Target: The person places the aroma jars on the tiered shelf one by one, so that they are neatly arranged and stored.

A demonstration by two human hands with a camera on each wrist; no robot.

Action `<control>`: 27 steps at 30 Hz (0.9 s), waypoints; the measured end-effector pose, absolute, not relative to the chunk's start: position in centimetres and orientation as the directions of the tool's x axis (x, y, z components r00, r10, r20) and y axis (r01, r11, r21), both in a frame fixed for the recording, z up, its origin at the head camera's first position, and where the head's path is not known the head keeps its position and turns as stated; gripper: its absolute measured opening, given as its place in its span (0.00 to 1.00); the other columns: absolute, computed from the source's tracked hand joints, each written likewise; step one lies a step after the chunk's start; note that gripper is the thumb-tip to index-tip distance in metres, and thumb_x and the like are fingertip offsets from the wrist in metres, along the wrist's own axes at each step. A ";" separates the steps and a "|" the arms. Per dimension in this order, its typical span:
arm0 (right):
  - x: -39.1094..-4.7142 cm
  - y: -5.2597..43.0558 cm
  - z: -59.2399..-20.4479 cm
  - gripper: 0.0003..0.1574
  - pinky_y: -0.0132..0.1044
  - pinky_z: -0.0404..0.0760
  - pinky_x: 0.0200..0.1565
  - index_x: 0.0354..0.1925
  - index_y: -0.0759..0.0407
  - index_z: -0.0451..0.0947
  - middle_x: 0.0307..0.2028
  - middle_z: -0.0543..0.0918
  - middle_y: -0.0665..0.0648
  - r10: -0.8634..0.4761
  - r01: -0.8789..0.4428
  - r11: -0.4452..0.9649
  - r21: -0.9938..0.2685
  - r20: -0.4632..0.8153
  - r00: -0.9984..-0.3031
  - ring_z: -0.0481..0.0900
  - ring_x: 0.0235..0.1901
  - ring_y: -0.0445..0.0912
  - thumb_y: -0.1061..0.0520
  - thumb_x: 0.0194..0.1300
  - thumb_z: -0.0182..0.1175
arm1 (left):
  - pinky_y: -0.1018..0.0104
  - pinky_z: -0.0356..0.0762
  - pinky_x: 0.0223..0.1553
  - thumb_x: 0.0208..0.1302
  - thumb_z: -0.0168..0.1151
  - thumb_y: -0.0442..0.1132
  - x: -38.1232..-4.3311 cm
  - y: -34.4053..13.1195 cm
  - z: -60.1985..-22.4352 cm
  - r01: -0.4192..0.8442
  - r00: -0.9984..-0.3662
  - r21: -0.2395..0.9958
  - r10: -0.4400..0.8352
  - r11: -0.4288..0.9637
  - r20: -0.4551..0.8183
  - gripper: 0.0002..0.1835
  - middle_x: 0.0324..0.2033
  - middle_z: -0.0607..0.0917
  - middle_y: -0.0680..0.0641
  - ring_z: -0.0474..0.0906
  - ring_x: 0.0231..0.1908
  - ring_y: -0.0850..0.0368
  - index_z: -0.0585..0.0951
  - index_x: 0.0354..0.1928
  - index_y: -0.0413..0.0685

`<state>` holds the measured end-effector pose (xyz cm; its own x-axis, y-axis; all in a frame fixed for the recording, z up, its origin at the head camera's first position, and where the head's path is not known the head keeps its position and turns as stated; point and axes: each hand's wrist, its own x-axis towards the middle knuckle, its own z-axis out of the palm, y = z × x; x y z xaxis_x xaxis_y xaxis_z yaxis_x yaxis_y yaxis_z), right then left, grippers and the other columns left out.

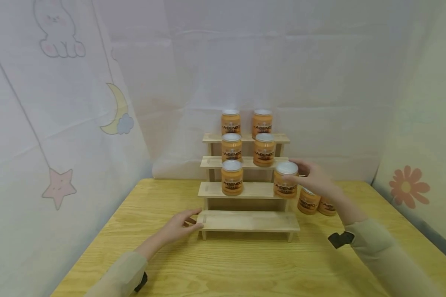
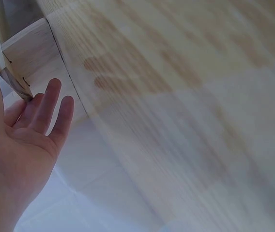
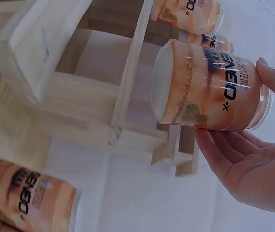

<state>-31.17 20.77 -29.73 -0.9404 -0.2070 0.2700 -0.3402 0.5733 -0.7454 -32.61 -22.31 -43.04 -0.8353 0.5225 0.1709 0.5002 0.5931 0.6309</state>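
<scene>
Jar (image 1: 284, 187) sits gripped in right hand (image 1: 317, 180); we see left hand (image 1: 176, 227) pinching wooden stand (image 1: 249, 220), two jars (image 1: 308, 203) below right hand.

A table (image 1: 208, 272) with yellowish wood grain was bordered at the back and both sides by pale cloth (image 1: 245, 62), creased at the back. On the left, a rabbit (image 1: 55, 24) was drawn near the top, with a yellow moon (image 1: 122, 107) placed lower, overlapped by a blue cloud (image 1: 125, 124). A pink star (image 1: 59, 184) was hung from a drawn line (image 1: 17, 102). On the right, a red flower (image 1: 406, 187) was shown.
</scene>
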 end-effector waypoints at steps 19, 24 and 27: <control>-33.9 18.2 -32.1 0.44 0.55 0.70 0.60 0.72 0.51 0.51 0.65 0.62 0.62 -0.312 -0.322 0.345 -0.882 0.216 -0.925 0.62 0.65 0.60 0.45 0.65 0.59 | 0.48 0.78 0.50 0.65 0.56 0.55 -32.5 -22.2 -43.1 0.495 -0.840 0.645 0.511 0.582 0.183 0.35 0.63 0.70 0.37 0.78 0.49 0.42 0.64 0.68 0.42; -34.2 17.7 -32.9 0.48 0.56 0.70 0.59 0.73 0.51 0.47 0.66 0.61 0.62 -0.258 -0.339 0.373 -0.864 0.254 -0.932 0.62 0.65 0.59 0.44 0.64 0.59 | 0.49 0.78 0.50 0.65 0.56 0.54 -32.7 -22.4 -43.0 0.507 -0.833 0.637 0.519 0.581 0.189 0.35 0.63 0.70 0.37 0.78 0.49 0.43 0.64 0.68 0.42; -34.4 17.4 -33.5 0.46 0.53 0.75 0.55 0.71 0.50 0.51 0.63 0.64 0.61 -0.216 -0.349 0.372 -0.860 0.286 -0.934 0.67 0.61 0.58 0.45 0.63 0.61 | 0.50 0.79 0.49 0.66 0.56 0.54 -32.7 -22.4 -43.1 0.515 -0.826 0.634 0.532 0.577 0.187 0.35 0.63 0.69 0.37 0.79 0.49 0.43 0.64 0.68 0.41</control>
